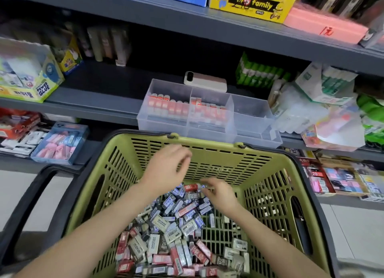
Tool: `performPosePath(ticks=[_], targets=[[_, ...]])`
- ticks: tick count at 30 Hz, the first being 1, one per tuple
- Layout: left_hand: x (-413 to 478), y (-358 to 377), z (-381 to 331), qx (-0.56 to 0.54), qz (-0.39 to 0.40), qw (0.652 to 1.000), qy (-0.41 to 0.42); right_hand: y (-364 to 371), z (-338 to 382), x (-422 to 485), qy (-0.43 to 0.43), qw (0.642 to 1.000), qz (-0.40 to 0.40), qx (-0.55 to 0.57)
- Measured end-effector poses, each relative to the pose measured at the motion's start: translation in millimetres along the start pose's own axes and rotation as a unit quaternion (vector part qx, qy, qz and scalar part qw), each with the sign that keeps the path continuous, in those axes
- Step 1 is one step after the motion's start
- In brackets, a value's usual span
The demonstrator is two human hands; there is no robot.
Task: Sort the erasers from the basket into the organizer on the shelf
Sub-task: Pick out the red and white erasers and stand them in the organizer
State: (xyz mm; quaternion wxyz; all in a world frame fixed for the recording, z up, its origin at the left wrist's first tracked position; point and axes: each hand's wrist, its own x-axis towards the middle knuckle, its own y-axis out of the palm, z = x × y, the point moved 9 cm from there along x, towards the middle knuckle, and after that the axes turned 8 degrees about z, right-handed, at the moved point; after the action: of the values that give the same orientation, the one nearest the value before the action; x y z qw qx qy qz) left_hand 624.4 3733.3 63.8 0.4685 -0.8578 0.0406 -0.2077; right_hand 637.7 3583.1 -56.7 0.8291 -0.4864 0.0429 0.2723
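Observation:
An olive-green basket (218, 153) in front of me holds a heap of several wrapped erasers (166, 236) in red, blue, black and cream sleeves. My left hand (166, 167) hovers over the far part of the heap, fingers curled and apart, with nothing visible in it. My right hand (218, 192) rests on the heap with its fingertips at a red eraser (190, 187); whether it grips it is unclear. Beyond the basket, a clear plastic organizer (251, 119) stands on the grey shelf (93, 109). Its left and middle compartments hold rows of red erasers; the right compartment looks empty.
A white device (205, 81) lies on the shelf behind the organizer. Glue boxes (29, 80) stand at the left, green glue sticks (261, 74) and plastic-wrapped packs (324, 111) at the right. The basket's black handles (27, 205) flank it. Lower shelves hold more stationery.

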Motion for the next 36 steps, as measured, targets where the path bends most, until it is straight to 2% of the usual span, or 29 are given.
performPosePath(ticks=[3,5,8,11,14,18,20,23,27,29,30,31,32,33,34,35,36], targets=[[-21.7,77.6,35.5,0.033,0.193,0.976,-0.097,25.4,7.3,21.6,-0.014,0.998,0.017,-0.061],[-46.3,105.9,64.4,0.017,0.246,0.954,-0.169,38.1,5.5,30.1,-0.002,0.996,0.025,-0.090],[-63.7,117.0,85.0,0.001,0.234,0.953,-0.192,42.4,-5.2,32.8,0.028,0.998,0.022,-0.060],[-61.3,118.8,91.8,0.051,0.203,0.960,-0.187,46.0,-16.1,28.6,0.041,0.997,0.069,-0.013],[-60.2,123.5,98.1,0.100,0.196,0.950,-0.220,49.8,-31.1,18.5,0.070,0.991,0.106,0.031],[-61.4,133.2,104.9,0.121,0.206,0.941,-0.239,51.2,-42.5,8.5,0.092,0.982,0.158,0.054],[-60.0,133.4,107.6,0.122,0.202,0.939,-0.249,47.6,-42.4,5.4,0.094,0.977,0.161,0.100],[-61.5,135.7,104.8,0.104,0.210,0.944,-0.233,38.5,-43.5,-3.9,0.116,0.957,0.136,0.228],[-57.0,115.0,88.7,0.035,0.165,0.963,-0.210,25.8,-33.9,-15.6,0.136,0.910,0.115,0.375],[-54.0,107.4,75.8,-0.058,0.169,0.957,-0.229,22.3,-19.0,-18.7,0.124,0.886,0.129,0.427],[-55.4,106.3,69.9,-0.159,0.176,0.934,-0.267,20.6,-8.1,-20.0,0.108,0.880,0.137,0.443],[-60.1,107.4,61.4,-0.296,0.181,0.881,-0.321,19.7,2.7,-21.3,0.086,0.873,0.142,0.458],[-66.2,112.0,49.1,-0.440,0.180,0.799,-0.369,18.6,13.7,-23.3,0.066,0.869,0.143,0.469],[-72.3,117.3,35.3,-0.561,0.170,0.702,-0.404,18.0,22.6,-25.5,0.048,0.871,0.139,0.469],[-77.1,120.5,23.6,-0.630,0.161,0.629,-0.426,17.1,29.8,-27.6,0.031,0.882,0.127,0.452],[-80.5,122.6,16.5,-0.663,0.156,0.586,-0.438,16.2,34.5,-28.7,0.017,0.903,0.107,0.415],[-83.5,123.9,11.8,-0.680,0.150,0.561,-0.447,14.8,37.6,-28.8,0.008,0.927,0.080,0.367]])
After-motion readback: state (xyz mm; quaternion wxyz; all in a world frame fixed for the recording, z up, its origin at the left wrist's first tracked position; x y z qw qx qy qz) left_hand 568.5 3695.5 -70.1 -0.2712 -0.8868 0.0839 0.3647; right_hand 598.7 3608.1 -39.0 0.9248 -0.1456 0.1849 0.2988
